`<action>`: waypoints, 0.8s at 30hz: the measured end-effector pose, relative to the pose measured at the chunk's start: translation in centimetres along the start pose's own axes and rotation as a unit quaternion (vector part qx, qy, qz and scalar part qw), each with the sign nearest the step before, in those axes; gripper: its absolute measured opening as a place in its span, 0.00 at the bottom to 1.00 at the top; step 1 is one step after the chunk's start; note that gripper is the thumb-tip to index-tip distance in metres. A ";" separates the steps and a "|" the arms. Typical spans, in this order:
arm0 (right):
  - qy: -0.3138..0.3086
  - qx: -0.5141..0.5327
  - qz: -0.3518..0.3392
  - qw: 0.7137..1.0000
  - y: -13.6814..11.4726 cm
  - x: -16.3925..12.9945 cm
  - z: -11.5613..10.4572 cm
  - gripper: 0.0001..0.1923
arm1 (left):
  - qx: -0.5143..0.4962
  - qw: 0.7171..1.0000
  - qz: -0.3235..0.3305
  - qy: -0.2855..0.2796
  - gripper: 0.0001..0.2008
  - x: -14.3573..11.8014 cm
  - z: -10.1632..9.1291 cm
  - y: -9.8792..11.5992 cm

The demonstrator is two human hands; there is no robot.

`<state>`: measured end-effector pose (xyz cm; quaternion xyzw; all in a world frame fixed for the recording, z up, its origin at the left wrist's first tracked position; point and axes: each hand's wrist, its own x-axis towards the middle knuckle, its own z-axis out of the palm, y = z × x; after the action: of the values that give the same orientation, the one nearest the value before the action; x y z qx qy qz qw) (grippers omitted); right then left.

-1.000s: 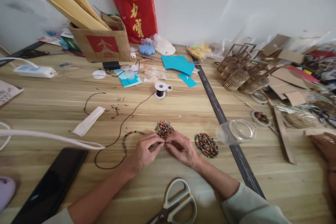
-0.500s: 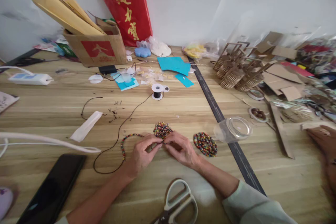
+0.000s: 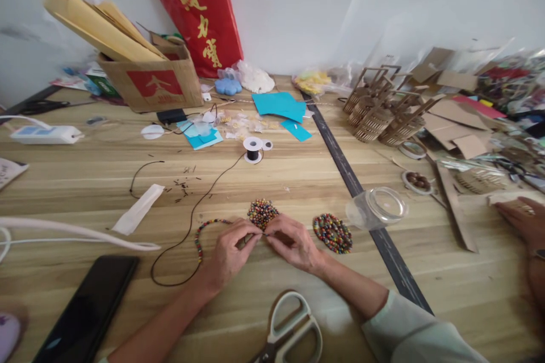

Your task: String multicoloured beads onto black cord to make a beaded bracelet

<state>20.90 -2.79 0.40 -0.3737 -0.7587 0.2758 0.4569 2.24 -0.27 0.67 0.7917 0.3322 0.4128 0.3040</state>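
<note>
Thumb and finger of my left hand point(image 3: 233, 245) are pinched on a thin black cord, just in front of a heap of multicoloured beads point(image 3: 261, 212). Opposite it, my right hand point(image 3: 293, 243) pinches the same cord, its fingertips almost meeting the left ones. The exact end or knot between them is too small to make out. A strung length of beads point(image 3: 198, 243) curves out to the left of my left hand. Loose black cord point(image 3: 192, 216) loops across the table to a white spool point(image 3: 252, 153). Right of my right hand lies a coiled bead strand point(image 3: 332, 233).
Scissors point(image 3: 293, 323) lie close in front of me, a black phone point(image 3: 87, 309) at the left. A clear plastic jar point(image 3: 377, 208) lies to the right. Small bamboo baskets point(image 3: 374, 116) and a cardboard box point(image 3: 149, 88) stand behind. Another person's hand point(image 3: 522, 218) rests at the right edge.
My hands stay pinched at nearly the same spot, with only tiny finger movement. The view has shifted slightly, and the other person's hand at the right edge has moved a little.
</note>
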 end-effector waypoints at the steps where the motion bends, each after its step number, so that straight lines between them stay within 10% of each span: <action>1: -0.002 -0.001 0.002 1.000 0.0 0.0 0.0 0.04 | 0.001 1.000 0.001 0.001 0.05 0.0 0.0 0.0; 24: 0.003 0.001 0.017 1.000 0.1 -0.2 0.1 0.03 | -0.008 1.000 -0.003 -0.019 0.05 0.1 0.1 0.2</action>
<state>20.85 -2.90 0.18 -0.3870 -0.7506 0.2826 0.4549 2.42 -0.36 0.83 0.7957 0.3256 0.3995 0.3183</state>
